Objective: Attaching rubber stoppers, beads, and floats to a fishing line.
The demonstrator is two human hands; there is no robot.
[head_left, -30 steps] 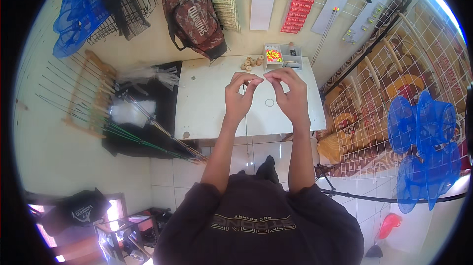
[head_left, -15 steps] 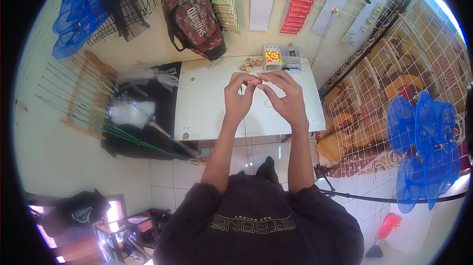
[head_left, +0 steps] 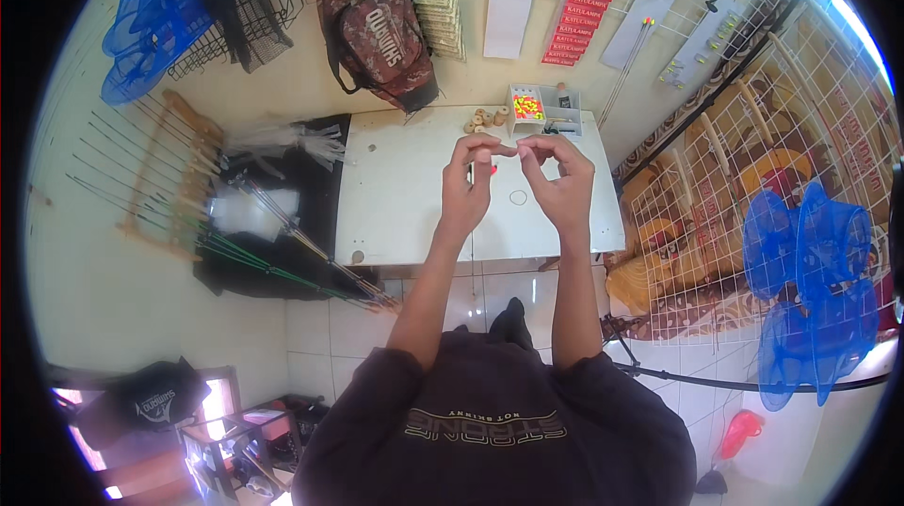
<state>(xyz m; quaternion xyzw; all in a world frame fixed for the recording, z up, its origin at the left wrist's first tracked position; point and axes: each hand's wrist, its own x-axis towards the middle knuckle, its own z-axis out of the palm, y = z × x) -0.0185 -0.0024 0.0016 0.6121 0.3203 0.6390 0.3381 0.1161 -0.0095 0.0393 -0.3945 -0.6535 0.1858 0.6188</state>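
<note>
Above the white table my two hands come together, fingertips almost touching. My left hand is closed in a pinch, and so is my right hand. What they pinch is too thin or small to make out. A small red piece shows just beside the left fingertips; whether it hangs or lies on the table is unclear. Below the gap between the hands, a thin loop of line lies on the tabletop.
At the table's far edge stand a white divided box with bright small pieces and several wooden spools. Thin rods lean at the left. A camouflage bag hangs behind; blue nets hang on a rack at right.
My right hand has shifted slightly right, widening the gap between the hands. The red piece now shows beside the left fingertips, and the loop on the table is more fully visible.
</note>
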